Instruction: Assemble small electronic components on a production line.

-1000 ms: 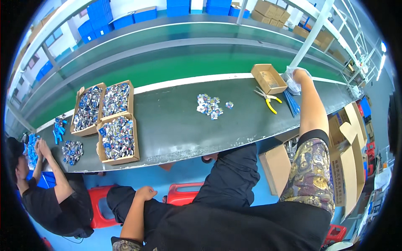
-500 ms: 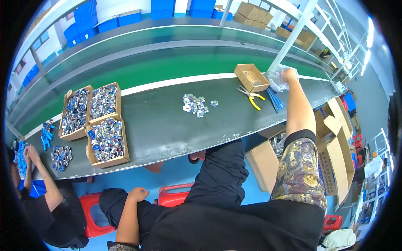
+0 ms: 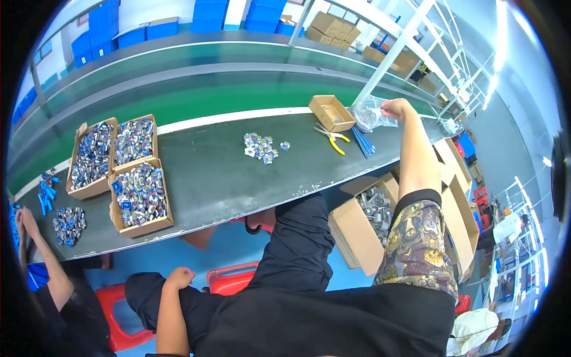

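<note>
The clear, crinkled plastic bag (image 3: 366, 117) lay at the far right of the dark green, flat-topped surface (image 3: 220, 178), beside the foot of a white metal post (image 3: 389, 59). The person's bare right hand (image 3: 397, 109) was at the bag's right edge, its fingers drawn together; whether they were clamped on the film or on something small could not be told. Just left of the bag stood a shallow, open brown cardboard tray (image 3: 344, 127), with a bundle of thin blue strips (image 3: 363, 143) and yellow-handled metal pliers (image 3: 332, 135), their handles spread, on its near side. Farther left lay a loose heap of small blue-and-white rectangular pieces (image 3: 259, 147), one similar piece (image 3: 285, 146) apart from it. Three brown cardboard boxes (image 3: 148, 228) filled with small blue, white and silver pieces stood together toward the left end, near a co-worker's joined hands (image 3: 26, 224). The person's left hand (image 3: 180, 278) rested on the black-clothed leg, loosely curled, its grip unclear. Below the surface's near edge, an open cardboard carton (image 3: 360, 235) held grey rounded parts (image 3: 375, 209)
</note>
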`<action>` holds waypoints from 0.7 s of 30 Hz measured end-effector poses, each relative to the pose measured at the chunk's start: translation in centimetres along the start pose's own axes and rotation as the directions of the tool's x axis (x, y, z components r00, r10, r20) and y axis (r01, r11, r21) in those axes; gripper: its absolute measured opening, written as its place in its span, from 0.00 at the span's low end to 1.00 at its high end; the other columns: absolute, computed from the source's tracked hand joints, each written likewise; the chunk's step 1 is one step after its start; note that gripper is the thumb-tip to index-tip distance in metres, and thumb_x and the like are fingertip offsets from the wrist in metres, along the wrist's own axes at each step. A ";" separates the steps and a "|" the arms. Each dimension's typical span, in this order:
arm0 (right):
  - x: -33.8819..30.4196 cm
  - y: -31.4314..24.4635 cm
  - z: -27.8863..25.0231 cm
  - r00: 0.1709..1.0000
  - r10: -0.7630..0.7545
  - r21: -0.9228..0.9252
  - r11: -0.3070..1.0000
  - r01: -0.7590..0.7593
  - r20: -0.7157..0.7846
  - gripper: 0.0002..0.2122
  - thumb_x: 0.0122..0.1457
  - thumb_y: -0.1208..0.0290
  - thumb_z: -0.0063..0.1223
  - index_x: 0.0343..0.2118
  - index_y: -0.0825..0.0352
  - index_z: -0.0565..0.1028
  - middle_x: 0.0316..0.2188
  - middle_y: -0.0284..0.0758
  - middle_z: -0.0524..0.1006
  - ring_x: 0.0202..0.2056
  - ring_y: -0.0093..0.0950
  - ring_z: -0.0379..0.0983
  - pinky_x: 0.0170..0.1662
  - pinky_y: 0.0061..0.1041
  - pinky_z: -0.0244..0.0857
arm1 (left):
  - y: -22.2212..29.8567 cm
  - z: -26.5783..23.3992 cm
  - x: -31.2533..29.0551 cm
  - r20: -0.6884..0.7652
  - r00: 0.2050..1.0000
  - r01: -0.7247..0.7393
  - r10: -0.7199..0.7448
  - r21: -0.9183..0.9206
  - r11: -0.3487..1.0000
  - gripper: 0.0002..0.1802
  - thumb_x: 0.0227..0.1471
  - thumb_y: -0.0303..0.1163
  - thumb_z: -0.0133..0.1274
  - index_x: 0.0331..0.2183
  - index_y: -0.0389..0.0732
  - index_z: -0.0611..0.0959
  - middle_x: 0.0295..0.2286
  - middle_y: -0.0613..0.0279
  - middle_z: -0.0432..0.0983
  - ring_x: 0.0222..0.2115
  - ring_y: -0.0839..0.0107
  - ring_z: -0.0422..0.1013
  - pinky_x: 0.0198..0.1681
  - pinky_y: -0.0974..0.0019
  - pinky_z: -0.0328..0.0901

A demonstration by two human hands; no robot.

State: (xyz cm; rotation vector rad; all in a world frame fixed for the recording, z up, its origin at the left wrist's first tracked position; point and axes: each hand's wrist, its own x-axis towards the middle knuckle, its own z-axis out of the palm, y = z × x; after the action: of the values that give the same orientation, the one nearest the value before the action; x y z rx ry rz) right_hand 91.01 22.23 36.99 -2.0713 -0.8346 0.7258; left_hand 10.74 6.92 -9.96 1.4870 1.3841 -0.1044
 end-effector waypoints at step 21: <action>-27.4 -2.7 41.0 0.267 -0.569 -0.108 0.298 0.949 0.778 0.08 0.45 0.76 0.59 0.31 0.68 0.80 0.29 0.45 0.79 0.35 0.41 0.77 0.40 0.34 0.71 | 0.3 0.6 1.5 -0.122 0.964 -0.249 0.237 -0.087 0.965 0.19 0.52 0.46 0.54 0.26 0.38 0.81 0.21 0.57 0.78 0.23 0.65 0.73 0.29 0.61 0.67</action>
State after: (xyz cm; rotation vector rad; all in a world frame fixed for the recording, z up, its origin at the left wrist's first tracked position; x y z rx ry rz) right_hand 43.73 21.05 22.89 -1.3578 -2.5881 0.5255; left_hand 11.80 7.57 -10.97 1.5839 1.2623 0.2037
